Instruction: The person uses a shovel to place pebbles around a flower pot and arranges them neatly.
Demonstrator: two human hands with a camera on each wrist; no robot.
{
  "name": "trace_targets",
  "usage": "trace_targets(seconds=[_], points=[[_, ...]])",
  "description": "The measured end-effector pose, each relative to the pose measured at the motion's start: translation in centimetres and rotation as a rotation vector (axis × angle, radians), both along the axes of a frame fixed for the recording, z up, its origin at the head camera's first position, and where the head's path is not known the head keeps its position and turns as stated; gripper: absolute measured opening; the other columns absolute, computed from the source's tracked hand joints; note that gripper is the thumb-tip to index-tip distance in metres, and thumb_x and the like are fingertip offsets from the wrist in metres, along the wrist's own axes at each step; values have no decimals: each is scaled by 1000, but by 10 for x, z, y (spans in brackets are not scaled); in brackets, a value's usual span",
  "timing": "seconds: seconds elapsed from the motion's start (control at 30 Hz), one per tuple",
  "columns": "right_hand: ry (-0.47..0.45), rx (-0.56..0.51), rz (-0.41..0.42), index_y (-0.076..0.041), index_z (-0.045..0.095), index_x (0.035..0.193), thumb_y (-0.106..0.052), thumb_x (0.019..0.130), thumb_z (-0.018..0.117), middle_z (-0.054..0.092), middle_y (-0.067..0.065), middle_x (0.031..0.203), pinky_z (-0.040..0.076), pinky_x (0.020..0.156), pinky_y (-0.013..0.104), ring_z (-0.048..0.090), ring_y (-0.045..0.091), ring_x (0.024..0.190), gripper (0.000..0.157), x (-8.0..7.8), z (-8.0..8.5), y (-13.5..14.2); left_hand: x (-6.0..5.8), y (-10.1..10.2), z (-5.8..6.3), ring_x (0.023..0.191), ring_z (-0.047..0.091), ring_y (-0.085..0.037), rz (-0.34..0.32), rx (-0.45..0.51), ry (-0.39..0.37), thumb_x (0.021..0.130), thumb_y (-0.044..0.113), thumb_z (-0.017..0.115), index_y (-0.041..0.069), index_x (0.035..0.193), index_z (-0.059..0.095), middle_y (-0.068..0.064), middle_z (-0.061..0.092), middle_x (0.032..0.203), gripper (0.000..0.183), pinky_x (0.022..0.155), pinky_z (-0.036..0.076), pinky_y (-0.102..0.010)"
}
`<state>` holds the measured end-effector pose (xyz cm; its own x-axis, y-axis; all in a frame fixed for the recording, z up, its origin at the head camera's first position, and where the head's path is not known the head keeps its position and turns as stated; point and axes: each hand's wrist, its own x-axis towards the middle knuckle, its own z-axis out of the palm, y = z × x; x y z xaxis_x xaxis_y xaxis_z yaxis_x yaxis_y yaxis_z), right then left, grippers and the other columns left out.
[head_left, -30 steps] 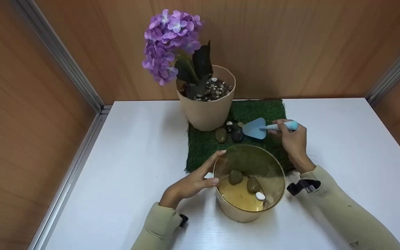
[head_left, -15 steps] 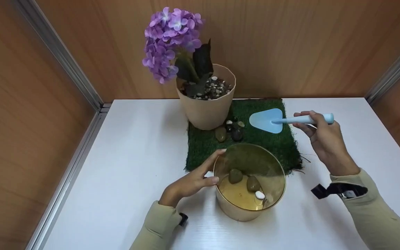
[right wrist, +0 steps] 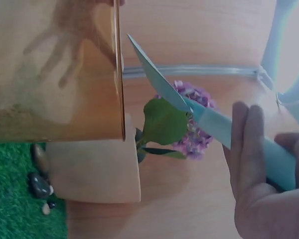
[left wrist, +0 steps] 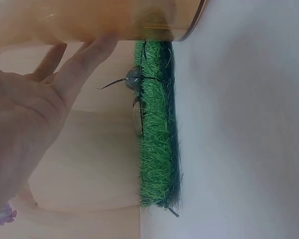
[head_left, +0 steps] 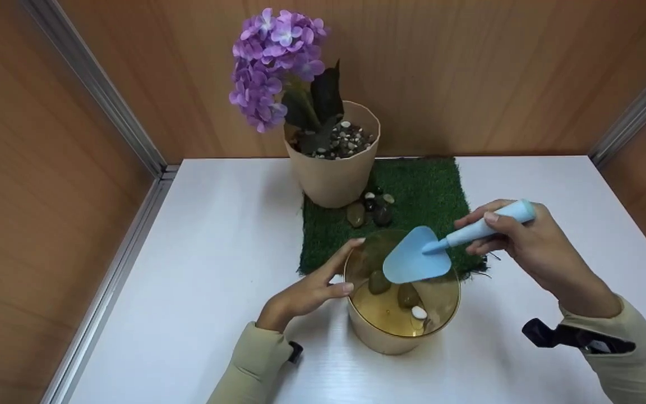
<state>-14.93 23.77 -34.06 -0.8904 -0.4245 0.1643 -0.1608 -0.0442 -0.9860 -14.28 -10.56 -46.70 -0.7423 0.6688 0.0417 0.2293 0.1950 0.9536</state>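
A light-blue hand trowel (head_left: 417, 261) slants over the mouth of an amber see-through container (head_left: 365, 331), gripped by its handle in my right hand (head_left: 541, 255). Nothing lies on the blade. Seen side-on in the right wrist view, the trowel (right wrist: 157, 79) is above the container's rim. Two brown stones, one of them a brown stone (head_left: 407, 295), and a white pebble (head_left: 419, 312) lie at the bottom of the container. Against the container's left side rests my left hand (head_left: 309, 292), its fingers spread along the wall; in the left wrist view they look mostly straight.
Behind the container lies a green turf mat (head_left: 424, 185). On its left part stands a beige pot (head_left: 331, 179) with a purple hydrangea (head_left: 278, 62). Several stones, including a black stone (head_left: 382, 215), sit beside the pot. Wooden panels (head_left: 469, 73) enclose the white table (head_left: 216, 235).
My right hand first drew the trowel rightward, away from the stones by the pot, then brought it forward and left over the container. My left hand and the container stayed put.
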Motion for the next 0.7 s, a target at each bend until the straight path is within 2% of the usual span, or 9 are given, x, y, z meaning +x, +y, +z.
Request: trace_targets(seconds=[0.1, 0.23, 0.43, 0.6, 0.7], points=[[58, 185, 59, 10, 62, 107, -6, 96, 50, 65, 22, 99, 53, 66, 40, 67, 31, 71, 23, 6, 0, -9, 0, 0, 0, 138, 8, -11, 2, 5, -2, 85, 66, 46, 45, 146, 8, 21, 4, 151, 75, 99, 19, -64], [86, 331, 147, 1, 67, 104, -10, 93, 57, 68, 16, 95, 54, 62, 38, 68, 28, 72, 18, 10, -3, -22, 1, 1, 0, 138, 9, -11, 5, 16, -2, 86, 64, 46, 45, 146, 8, 20, 5, 151, 73, 99, 22, -62], [197, 502, 221, -13, 70, 98, -18, 90, 63, 69, 7, 96, 54, 62, 30, 68, 20, 71, 12, 13, -10, -39, 3, 0, 0, 139, 6, -11, 17, 16, -5, 86, 64, 46, 45, 146, 7, 20, 3, 151, 74, 100, 20, -62], [302, 601, 283, -14, 71, 96, -20, 88, 65, 69, -2, 93, 53, 67, 28, 66, 14, 78, 12, 13, -16, -47, 4, 1, 2, 139, 3, -11, 16, 33, -2, 87, 62, 47, 44, 146, 3, 19, 1, 152, 76, 102, 17, -62], [380, 652, 309, -18, 71, 95, -15, 87, 66, 68, -9, 89, 52, 67, 27, 64, 8, 79, 10, 13, -19, -50, 4, 2, 3, 139, 8, -12, 7, 51, -13, 87, 61, 48, 43, 147, 4, 17, 6, 152, 76, 101, 20, -60]])
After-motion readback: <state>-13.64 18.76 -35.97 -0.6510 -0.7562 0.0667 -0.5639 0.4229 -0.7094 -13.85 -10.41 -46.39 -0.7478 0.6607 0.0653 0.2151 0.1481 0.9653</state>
